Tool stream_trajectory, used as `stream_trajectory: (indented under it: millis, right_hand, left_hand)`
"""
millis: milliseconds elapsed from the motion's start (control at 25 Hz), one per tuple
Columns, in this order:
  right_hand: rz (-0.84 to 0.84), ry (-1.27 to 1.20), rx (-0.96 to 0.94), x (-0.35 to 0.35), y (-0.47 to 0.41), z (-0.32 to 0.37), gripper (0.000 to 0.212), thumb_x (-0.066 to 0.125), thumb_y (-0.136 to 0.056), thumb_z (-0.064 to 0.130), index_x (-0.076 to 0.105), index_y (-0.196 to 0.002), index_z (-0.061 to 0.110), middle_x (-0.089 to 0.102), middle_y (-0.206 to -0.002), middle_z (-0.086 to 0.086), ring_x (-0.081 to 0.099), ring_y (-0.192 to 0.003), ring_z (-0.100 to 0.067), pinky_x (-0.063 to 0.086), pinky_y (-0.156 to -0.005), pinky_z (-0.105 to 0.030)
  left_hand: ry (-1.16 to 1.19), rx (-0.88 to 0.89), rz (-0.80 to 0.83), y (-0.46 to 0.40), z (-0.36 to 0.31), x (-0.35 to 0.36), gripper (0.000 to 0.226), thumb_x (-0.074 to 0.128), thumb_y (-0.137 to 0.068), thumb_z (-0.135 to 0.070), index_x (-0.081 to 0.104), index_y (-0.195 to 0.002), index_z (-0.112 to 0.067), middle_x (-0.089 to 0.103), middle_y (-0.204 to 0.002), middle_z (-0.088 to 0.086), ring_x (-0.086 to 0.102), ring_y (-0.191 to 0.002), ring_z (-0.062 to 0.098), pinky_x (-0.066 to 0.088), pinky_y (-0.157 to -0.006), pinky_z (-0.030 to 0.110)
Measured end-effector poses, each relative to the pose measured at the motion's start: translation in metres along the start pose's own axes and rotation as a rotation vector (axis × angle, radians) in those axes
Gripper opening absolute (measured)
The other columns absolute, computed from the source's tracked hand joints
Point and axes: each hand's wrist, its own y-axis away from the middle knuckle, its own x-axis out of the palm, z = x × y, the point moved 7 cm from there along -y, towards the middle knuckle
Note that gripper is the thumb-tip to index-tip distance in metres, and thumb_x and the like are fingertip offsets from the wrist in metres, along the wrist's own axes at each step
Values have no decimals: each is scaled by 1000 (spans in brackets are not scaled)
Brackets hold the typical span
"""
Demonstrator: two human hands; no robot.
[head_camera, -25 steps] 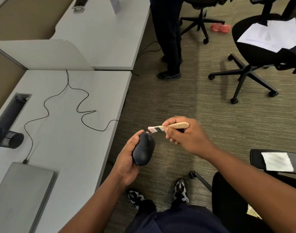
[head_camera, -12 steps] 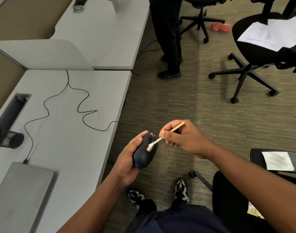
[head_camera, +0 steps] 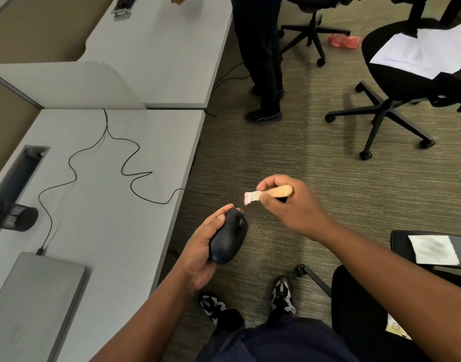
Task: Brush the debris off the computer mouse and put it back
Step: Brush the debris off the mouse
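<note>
Lifted off since a moment ago, the wooden-handled small brush (head_camera: 270,193), pinched in the right hand (head_camera: 289,205), hovers at one o'clock from the black oval computer mouse (head_camera: 228,237) gripped by the left hand (head_camera: 200,246), its long axis pointing toward one o'clock

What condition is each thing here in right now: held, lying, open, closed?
Mouse: held in left hand, off the desk.
Brush: gripped by right hand, bristles clear of the mouse.
Laptop: closed, cable plugged in.
Mouse cable: loose across the desk.
Papers: lying on a chair seat.
</note>
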Motion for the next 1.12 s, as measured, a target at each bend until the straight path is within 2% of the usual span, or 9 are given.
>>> stream_trajectory:
  millis: [160, 320, 480, 560, 680, 840, 880, 1040, 1120]
  right_hand:
    - [-3, -230, 30, -1, 0, -2, 8, 73, -93, 11, 74, -95, 19, 63, -69, 9, 53, -60, -5, 44, -53, -22]
    - [48, -219, 11, 6, 3, 2, 8, 68, -93, 27, 74, -90, 23, 74, -72, 0, 65, -62, -8, 51, -53, -19]
    - [25, -158, 27, 10, 3, -1, 10, 63, -92, 28, 71, -86, 25, 74, -70, -2, 66, -58, -9, 50, -52, -19]
    - [-41, -90, 10, 6, 3, -4, 10, 62, -90, 30, 70, -86, 26, 74, -70, -4, 66, -59, -10, 51, -53, -23]
    - [-116, -23, -14, 1, 3, -7, 8, 64, -94, 28, 70, -89, 30, 73, -74, -8, 64, -62, -18, 54, -54, -39]
    - [-125, -169, 34, 0, 4, -11, 8, 69, -97, 23, 73, -90, 26, 75, -76, -6, 67, -64, -11, 55, -56, -24]
    - [-100, -229, 50, 1, 4, -11, 6, 72, -96, 25, 73, -92, 22, 76, -76, -7, 69, -65, -13, 55, -57, -23]
    - [-12, -341, 89, 9, 7, -9, 35, 80, -87, 44, 69, -94, 13, 77, -76, -10, 69, -62, -18, 54, -53, -23]
    - [16, -320, 84, 13, 7, -9, 34, 81, -86, 43, 69, -93, 12, 76, -74, -9, 69, -61, -17, 53, -51, -24]
  left_hand:
    - [-8, 12, -10, -2, -1, -2, 47, 62, -93, -35, 70, -138, -23, 74, -134, 2, 71, -119, 19, 55, -94, 36]
    - [-41, 31, -20, -1, -1, 0, 48, 63, -91, -37, 69, -137, -28, 75, -130, -2, 74, -109, 14, 59, -81, 31]
    - [-46, 46, -24, 0, -2, 2, 49, 63, -90, -37, 69, -138, -27, 75, -132, -3, 73, -110, 13, 59, -81, 31]
    - [-47, 51, -17, 1, -1, 3, 47, 63, -91, -36, 70, -137, -27, 74, -133, -3, 72, -114, 16, 58, -86, 33]
    - [-37, 62, -6, 1, -1, 2, 47, 63, -93, -34, 68, -139, -26, 73, -136, -1, 70, -119, 18, 57, -91, 34]
    - [-17, 56, -25, 0, 0, 0, 48, 64, -92, -34, 69, -139, -25, 73, -136, -2, 66, -125, 21, 55, -92, 35]
    - [-14, 54, -34, 0, 0, 0, 48, 64, -92, -33, 69, -139, -24, 73, -136, -2, 65, -125, 21, 54, -92, 35]
    - [-43, 66, -45, 2, 1, 1, 48, 64, -90, -35, 70, -137, -24, 74, -134, -1, 67, -121, 19, 52, -95, 37]
    - [-56, 67, -30, 3, 2, 3, 48, 64, -90, -36, 71, -135, -24, 75, -133, -1, 71, -115, 15, 53, -92, 35]
